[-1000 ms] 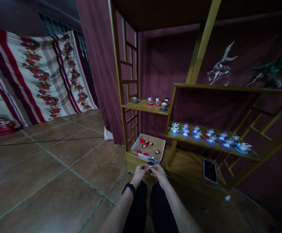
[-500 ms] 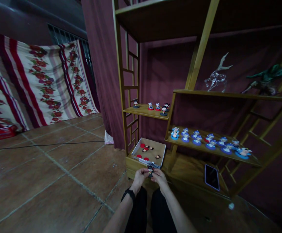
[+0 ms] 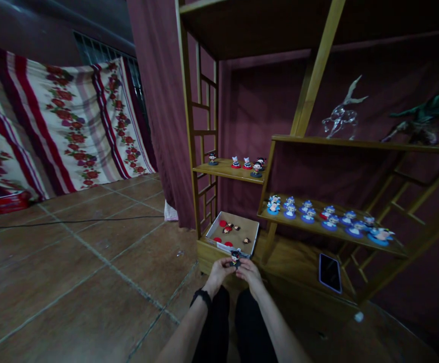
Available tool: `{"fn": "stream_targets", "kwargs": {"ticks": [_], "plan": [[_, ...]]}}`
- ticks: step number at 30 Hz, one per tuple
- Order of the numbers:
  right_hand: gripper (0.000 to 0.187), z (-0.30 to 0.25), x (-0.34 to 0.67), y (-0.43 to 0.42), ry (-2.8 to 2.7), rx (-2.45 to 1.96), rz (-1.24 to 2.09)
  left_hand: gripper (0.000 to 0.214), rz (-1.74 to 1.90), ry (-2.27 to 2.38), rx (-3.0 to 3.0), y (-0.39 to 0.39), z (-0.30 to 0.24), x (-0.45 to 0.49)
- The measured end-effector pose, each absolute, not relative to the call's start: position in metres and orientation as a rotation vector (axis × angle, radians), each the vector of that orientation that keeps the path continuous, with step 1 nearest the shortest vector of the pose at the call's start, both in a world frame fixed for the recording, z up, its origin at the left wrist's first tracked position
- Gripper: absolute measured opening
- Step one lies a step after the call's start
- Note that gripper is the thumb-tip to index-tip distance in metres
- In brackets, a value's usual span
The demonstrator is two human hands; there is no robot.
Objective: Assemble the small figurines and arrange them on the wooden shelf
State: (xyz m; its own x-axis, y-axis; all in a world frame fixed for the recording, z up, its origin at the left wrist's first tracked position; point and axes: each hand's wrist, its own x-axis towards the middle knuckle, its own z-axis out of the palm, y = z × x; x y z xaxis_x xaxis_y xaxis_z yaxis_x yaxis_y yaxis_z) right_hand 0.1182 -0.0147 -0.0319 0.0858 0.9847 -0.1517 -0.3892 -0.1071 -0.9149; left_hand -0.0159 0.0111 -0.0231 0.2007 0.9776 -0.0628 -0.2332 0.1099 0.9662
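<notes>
Between my two hands stands a small black-haired figurine (image 3: pixel 235 257) on a dark round base, upright, in front of the box. My left hand (image 3: pixel 220 270) pinches it from the left, and a dark band circles that wrist. From the right, my right hand (image 3: pixel 248 270) closes its fingers on the same base. Just beyond is a shallow cardboard box (image 3: pixel 249 225) holding red discs (image 3: pixel 223 223) and several loose figurine parts (image 3: pixel 246 240). On the small shelf (image 3: pixel 225 170) above it stand several finished-looking figurines (image 3: pixel 256 169), some on red bases, others on dark ones.
Blue and purple figurines (image 3: pixel 308 216) fill the lower right shelf. Below them lies a phone (image 3: pixel 330 273). A clear deer ornament (image 3: pixel 340 118) and a green statue (image 3: pixel 419 121) stand higher up. A cable (image 3: pixel 90 220) crosses the tiled floor at left, near a red basket (image 3: pixel 7 202).
The figurine has risen slightly and now shows more of itself above my fingers, with its base held lower between both hands. The view has shifted a little.
</notes>
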Motion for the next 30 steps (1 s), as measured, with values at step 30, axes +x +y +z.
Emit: {"fn": "stream_targets", "kwargs": {"ticks": [30], "plan": [[0.038,-0.0336,0.1214,-0.0144,-0.762,-1.079,1.355,0.038,1.141,1.010,1.118,0.0034,-0.0157,-0.0095]]}}
